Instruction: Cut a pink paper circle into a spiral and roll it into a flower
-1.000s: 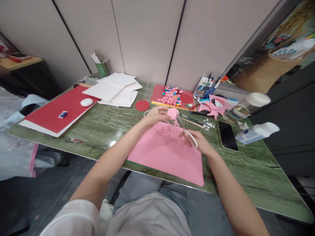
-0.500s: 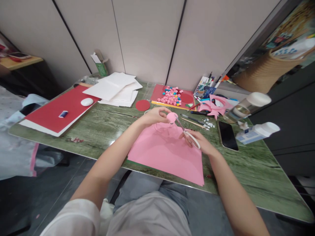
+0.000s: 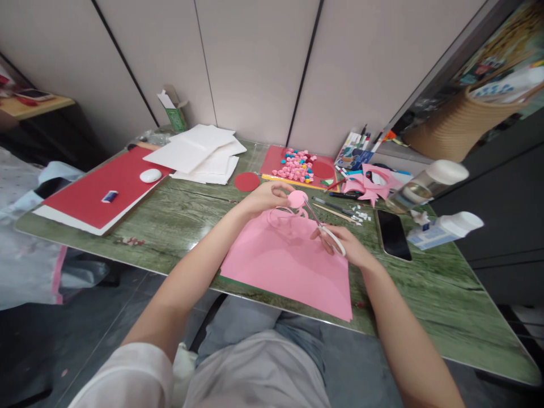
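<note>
My left hand [image 3: 271, 196] pinches a small round piece of pink paper [image 3: 296, 199] by its left edge, holding it above the table. White-handled scissors [image 3: 332, 239] are in my right hand [image 3: 335, 241], their blades reaching up to the right edge of the paper circle. Whether the blades are parted is too small to tell. A thin curled pink strip [image 3: 276, 220] hangs just under the circle. Below both hands, large pink sheets [image 3: 289, 263] lie on the green table near its front edge.
Behind my hands are a red paper disc [image 3: 247, 182] and a pile of small pink pieces [image 3: 294, 169]. White sheets [image 3: 199, 150] and a red board [image 3: 100, 190] lie left. A phone [image 3: 393, 234], a white-capped bottle [image 3: 446, 229] and pink scraps [image 3: 369, 182] are right.
The pink circle has turned slightly in my left hand, and the curled strip beneath it has shifted. Both hands stay almost in place.
</note>
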Tool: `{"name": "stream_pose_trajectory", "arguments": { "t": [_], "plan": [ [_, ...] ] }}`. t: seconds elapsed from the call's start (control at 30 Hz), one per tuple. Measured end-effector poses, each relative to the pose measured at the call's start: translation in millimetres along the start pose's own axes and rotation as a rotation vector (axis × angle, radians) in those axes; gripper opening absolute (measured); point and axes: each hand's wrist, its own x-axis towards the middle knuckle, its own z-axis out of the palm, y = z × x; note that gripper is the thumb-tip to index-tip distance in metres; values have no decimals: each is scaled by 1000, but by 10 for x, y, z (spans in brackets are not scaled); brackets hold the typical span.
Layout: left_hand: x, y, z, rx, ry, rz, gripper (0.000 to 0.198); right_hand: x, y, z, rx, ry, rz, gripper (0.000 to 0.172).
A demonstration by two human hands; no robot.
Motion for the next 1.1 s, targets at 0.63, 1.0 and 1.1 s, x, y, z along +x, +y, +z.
{"name": "stream_pose_trajectory", "arguments": {
  "t": [0.63,1.0,1.1],
  "plan": [
    [-14,-36,184,-10,-50,-11,36,1,-34,24,-50,-37,-48,31],
    [-14,-15,147,-21,-62,7,35,0,-57,17,-18,-25,-18,30],
    [-17,-6,130,-35,-57,12,35,1,-45,14,-15,-20,-14,31]
  ]
}}
